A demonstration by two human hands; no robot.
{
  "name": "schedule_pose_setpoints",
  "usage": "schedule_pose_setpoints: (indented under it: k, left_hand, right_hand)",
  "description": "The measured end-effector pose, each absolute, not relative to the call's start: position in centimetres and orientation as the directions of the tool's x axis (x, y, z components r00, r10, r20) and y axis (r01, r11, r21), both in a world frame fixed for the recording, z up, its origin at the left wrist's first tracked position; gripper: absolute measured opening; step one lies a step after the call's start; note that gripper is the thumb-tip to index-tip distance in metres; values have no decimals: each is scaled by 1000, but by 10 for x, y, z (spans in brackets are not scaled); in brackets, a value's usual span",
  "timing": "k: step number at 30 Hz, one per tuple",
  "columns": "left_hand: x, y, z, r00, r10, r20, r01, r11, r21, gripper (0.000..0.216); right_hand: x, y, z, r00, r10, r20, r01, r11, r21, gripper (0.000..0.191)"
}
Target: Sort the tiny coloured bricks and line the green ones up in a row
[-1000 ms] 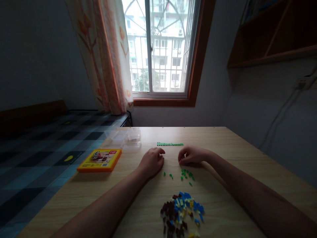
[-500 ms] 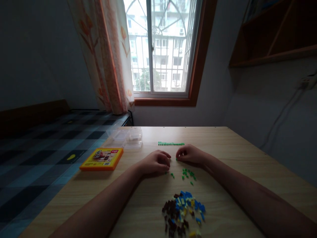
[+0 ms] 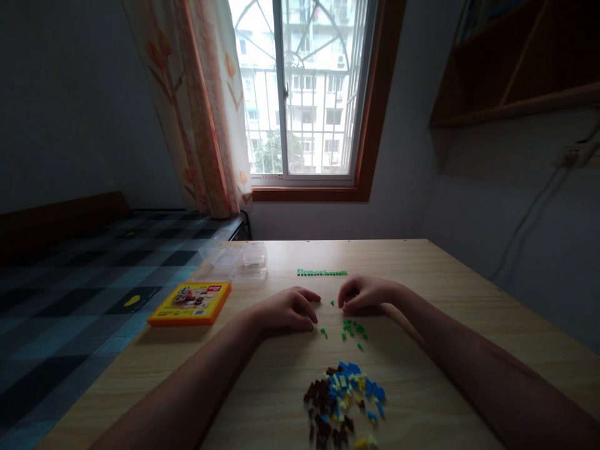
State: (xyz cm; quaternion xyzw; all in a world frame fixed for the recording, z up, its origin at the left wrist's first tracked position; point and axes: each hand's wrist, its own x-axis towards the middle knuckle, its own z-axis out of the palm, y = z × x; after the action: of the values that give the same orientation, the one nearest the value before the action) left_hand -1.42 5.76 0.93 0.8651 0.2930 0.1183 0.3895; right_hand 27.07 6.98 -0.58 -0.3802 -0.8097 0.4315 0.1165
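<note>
My left hand [image 3: 285,308] rests knuckles-up on the wooden table [image 3: 459,300], fingers curled, just left of several loose small green bricks [image 3: 352,330]. My right hand [image 3: 363,292] lies opposite it with fingertips bent down toward the table; one tiny green brick [image 3: 332,303] lies between the two hands. Whether either hand pinches a brick is hidden by the fingers. A straight row of green bricks [image 3: 322,272] lies beyond the hands. A heap of brown, blue, yellow and white bricks [image 3: 342,400] sits nearer to me.
An orange-yellow flat box [image 3: 190,303] lies at the table's left side, with a clear plastic container [image 3: 239,261] behind it. A bed with a checked cover [image 3: 70,281] is left of the table. Window and curtain stand behind; a wooden shelf hangs upper right.
My left hand has slid right toward the loose green bricks. My right hand moved slightly left then back, and a single green brick now lies between the hands.
</note>
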Motion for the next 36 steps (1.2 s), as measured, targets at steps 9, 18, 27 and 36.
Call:
schedule_pose_setpoints:
  k: [9, 18, 27, 36]
  left_hand:
    - [-13, 60, 5, 813, 581, 15, 413, -596, 688, 15]
    - [-11, 57, 2, 794, 606, 50, 418, -604, 679, 16]
    - [-2, 59, -17, 598, 756, 264, 393, -565, 726, 13]
    - [-1, 59, -17, 608, 727, 318, 466, -651, 599, 12]
  right_hand:
    - [267, 66, 3, -737, 620, -269, 581, 377, -722, 35]
    - [267, 64, 7, -745, 605, -280, 581, 383, -718, 34]
    - [268, 65, 6, -740, 607, -289, 591, 382, -711, 34]
    - [269, 68, 2, -733, 610, -301, 588, 347, -731, 32]
